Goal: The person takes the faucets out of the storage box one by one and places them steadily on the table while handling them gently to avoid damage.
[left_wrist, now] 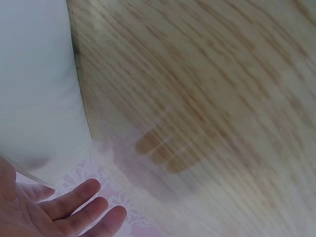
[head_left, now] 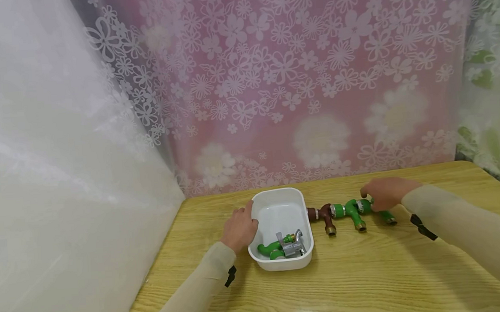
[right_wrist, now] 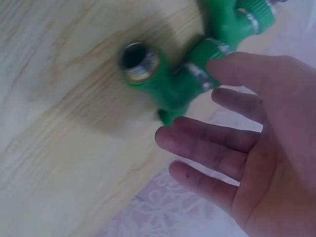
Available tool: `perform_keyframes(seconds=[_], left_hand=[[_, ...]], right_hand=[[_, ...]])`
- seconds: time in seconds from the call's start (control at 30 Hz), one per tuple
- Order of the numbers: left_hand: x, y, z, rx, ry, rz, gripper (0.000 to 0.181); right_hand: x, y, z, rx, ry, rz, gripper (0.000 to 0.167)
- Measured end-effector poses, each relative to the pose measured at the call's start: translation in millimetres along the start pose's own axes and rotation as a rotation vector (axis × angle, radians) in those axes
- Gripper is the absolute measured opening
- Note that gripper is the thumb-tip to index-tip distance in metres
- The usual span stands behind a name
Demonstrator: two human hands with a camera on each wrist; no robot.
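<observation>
At the left side of a white plastic basin point(head_left: 284, 265), my left hand point(head_left: 240, 228) holds the rim; the left wrist view shows the other fingers point(left_wrist: 81, 197) spread loosely outside the wall. Inside the basin lie a green tap point(head_left: 270, 249) and a silver metal tap point(head_left: 293, 247). To its right, a dark brown tap point(head_left: 326, 214), a green tap point(head_left: 353, 212) and another green tap point(right_wrist: 173, 91) stand in a row. My right hand point(head_left: 387, 193) is over the far right tap, with fingers loosely extended and the thumb point(right_wrist: 237, 69) close against its collar.
Everything stands on a wood-grain table point(head_left: 363, 283). A pink flowered curtain point(head_left: 272, 101) hangs behind its back edge. White sheeting point(head_left: 59, 164) closes off the left side, and a green-patterned curtain point(head_left: 493, 86) hangs at the right.
</observation>
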State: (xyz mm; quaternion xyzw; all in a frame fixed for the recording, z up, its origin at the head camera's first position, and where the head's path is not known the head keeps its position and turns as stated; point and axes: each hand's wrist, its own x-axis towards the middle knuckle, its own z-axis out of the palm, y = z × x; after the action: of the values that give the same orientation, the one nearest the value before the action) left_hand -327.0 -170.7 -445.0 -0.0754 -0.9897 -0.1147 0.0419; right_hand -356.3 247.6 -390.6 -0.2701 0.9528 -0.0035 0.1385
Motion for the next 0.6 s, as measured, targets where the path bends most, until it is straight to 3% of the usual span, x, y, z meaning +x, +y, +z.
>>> perform_keyframes(seconds=[0.23, 0.6], left_hand=[[-0.8, -0.1, 0.2, 0.0, 0.002, -0.002, 0.058], [0.0, 1.9, -1.0, 0.007, -0.01, -0.024, 0.059]], right_hand=[[6.0, -24, -12, -0.038, 0.028, -0.033, 0.037], [19.6, -78, -23, -0.089, 0.048, -0.142, 0.036]])
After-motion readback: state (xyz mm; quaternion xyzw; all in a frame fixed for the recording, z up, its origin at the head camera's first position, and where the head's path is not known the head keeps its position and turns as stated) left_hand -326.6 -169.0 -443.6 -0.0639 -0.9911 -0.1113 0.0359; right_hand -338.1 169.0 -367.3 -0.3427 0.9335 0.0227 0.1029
